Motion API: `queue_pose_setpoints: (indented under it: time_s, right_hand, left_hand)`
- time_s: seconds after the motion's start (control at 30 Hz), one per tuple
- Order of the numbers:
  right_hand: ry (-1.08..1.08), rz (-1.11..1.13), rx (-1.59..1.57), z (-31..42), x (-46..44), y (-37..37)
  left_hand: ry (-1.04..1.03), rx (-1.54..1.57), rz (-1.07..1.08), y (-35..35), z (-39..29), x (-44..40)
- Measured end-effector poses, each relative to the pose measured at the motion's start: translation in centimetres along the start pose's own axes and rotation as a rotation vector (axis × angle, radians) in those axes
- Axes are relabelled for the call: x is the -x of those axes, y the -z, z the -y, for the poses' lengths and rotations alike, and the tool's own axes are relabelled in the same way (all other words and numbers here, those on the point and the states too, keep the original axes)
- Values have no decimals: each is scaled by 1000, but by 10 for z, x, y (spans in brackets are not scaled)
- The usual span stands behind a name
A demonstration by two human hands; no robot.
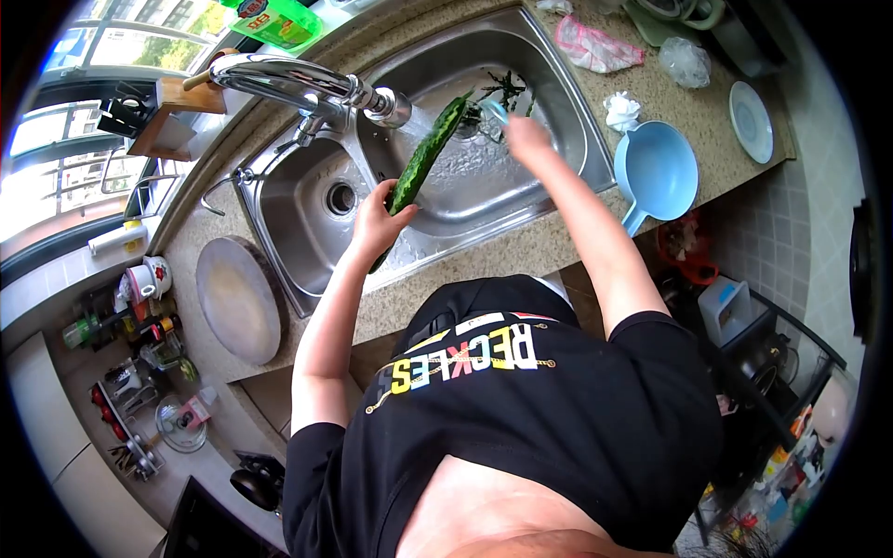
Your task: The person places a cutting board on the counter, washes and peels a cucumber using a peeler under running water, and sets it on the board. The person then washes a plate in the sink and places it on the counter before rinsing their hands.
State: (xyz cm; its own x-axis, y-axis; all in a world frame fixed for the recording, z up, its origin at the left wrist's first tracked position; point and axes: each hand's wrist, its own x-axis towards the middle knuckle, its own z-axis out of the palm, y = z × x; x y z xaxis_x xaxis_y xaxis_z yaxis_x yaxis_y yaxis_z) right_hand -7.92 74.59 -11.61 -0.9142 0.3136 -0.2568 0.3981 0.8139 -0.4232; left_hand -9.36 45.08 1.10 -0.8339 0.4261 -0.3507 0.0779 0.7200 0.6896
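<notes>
My left hand (pixel 379 221) is wrapped round the lower part of a long green cucumber (pixel 430 156), which slants up over the larger sink basin (pixel 549 139). Its skin looks patchy, with lighter strips along it. Slightly blurred, my right hand (pixel 528 141) grips a light-blue peeler (pixel 496 112) beside the cucumber's upper end; the blade is hard to make out. Dark green peels (pixel 505 90) lie in the basin around the drain. From the chrome faucet (pixel 391 107), water runs down behind the cucumber.
A light-blue ladle-like basin (pixel 657 169) and a white plate (pixel 751 122) stand on the right counter, near crumpled plastic bags (pixel 685 62). At left are the small sink basin (pixel 307 209), a round cutting board (pixel 239 299) and a knife block (pixel 177 116). A green detergent bottle (pixel 274 23) stands behind.
</notes>
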Motion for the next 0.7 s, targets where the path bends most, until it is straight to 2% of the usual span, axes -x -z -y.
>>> queue_pose_setpoints:
  time_s: [0.03,0.07,0.13,0.17,0.23,0.27,0.33,0.4,0.43,0.53,0.6,0.63,0.67,0.7]
  right_hand:
    - [-3,210,177,-22,-10,-3]
    - [-66,432,187,-21,-6,9]
    - [-253,466,-145,-19,3,9]
    - [-253,469,-137,-17,9,7]
    - [-158,-29,-333,-5,20,4]
    - [-158,-30,-333,3,24,4]
    - [19,-207,-388,29,39,16]
    - [268,-248,-403,57,59,24]
    - [343,-171,-393,67,68,22]
    - [436,-60,-236,68,66,15]
    - [125,-67,-222,38,31,11]
    - [-101,27,-89,16,11,6]
    - [-57,142,13,-28,-11,-18]
    - [-185,345,-43,-26,-7,6]
  left_hand:
    - [-19,-14,-22,-1,5,1]
    - [-42,-29,-44,-1,10,1]
    - [-73,-46,-84,0,6,1]
    - [-58,-106,-78,1,4,1]
    - [-43,-227,-93,1,2,-1]
    - [-44,-227,-94,-1,3,-2]
    - [5,-322,-124,-3,-3,-4]
    - [-12,-344,-148,-6,-1,-5]
    - [-28,-365,-175,-7,-1,-5]
    - [-38,-379,-179,-5,-5,-4]
    - [-34,-375,-162,-3,-6,0]
    - [-31,-368,-152,-1,-7,1]
    - [-31,-369,-152,-2,-4,3]
    - [-63,-344,-151,-2,0,4]
